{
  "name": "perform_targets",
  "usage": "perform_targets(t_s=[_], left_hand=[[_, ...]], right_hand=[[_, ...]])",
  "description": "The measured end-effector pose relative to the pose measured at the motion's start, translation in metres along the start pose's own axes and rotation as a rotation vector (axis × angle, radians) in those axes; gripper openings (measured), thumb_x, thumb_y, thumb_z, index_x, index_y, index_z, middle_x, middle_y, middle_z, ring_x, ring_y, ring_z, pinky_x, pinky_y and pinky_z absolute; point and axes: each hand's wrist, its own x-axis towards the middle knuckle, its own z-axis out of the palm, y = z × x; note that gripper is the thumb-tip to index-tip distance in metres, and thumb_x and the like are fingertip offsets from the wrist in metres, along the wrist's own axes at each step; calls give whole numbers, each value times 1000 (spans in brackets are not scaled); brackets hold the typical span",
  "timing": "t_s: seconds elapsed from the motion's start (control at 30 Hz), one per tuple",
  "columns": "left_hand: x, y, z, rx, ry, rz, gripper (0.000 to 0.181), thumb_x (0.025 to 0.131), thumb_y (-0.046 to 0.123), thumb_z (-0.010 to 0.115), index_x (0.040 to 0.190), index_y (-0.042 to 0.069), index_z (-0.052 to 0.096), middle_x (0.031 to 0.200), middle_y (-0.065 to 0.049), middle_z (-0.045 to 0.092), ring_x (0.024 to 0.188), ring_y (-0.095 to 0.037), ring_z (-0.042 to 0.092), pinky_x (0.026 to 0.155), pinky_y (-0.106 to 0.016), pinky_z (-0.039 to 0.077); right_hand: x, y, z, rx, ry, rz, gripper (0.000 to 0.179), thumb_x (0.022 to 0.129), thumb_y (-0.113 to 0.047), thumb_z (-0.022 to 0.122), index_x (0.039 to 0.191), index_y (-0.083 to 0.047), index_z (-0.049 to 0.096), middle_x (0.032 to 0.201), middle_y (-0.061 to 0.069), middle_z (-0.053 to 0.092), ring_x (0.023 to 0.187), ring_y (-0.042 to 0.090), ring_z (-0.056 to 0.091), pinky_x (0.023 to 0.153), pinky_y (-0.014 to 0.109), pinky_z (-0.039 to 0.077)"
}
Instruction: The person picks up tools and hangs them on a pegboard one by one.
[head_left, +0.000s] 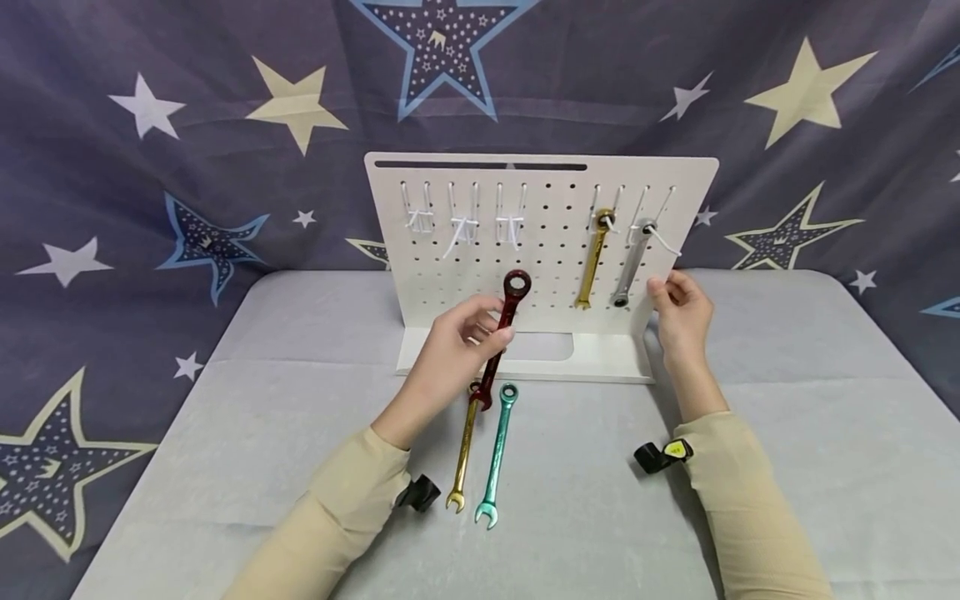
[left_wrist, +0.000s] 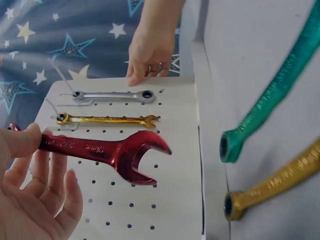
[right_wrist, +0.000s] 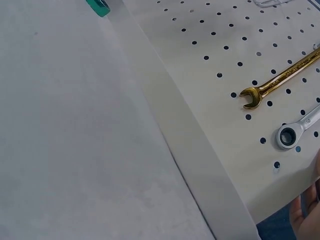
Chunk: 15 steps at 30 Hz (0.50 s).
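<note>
My left hand pinches a red combination wrench by its shaft, in front of the white pegboard. Its ring end points up and its open jaw down in the head view. Fingers of my right hand touch the board's right edge. Beside that hand, a silver wrench and a gold wrench hang from white hooks. On the table below the red wrench lie a second gold wrench and a green wrench. The left wrist view shows the red wrench's open end large.
On the board's left half, several white hooks hold nothing. The board's base stands on the grey-covered table. A star-patterned cloth hangs behind. Black wrist cameras sit on both sleeves.
</note>
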Motion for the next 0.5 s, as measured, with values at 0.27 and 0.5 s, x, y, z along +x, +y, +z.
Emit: perform_targets(t_s=[0.27, 0.5], left_hand=[[9, 5, 9, -53, 116, 73, 28, 92, 3, 70, 118, 0, 62, 85, -12, 63, 77, -22, 60, 74, -31, 48], [16, 8, 13, -63, 152, 72, 28, 93, 3, 68, 120, 0, 62, 88, -12, 62, 80, -23, 59, 78, -32, 48]], right_hand=[[-1, 2, 1, -14, -3, 0, 10, 90, -14, 71, 96, -14, 63, 72, -14, 57, 73, 3, 53, 67, 12, 46], [-1, 2, 0, -2, 1, -15, 10, 89, -16, 72, 95, -14, 64, 72, -14, 58, 72, 4, 53, 66, 13, 46]])
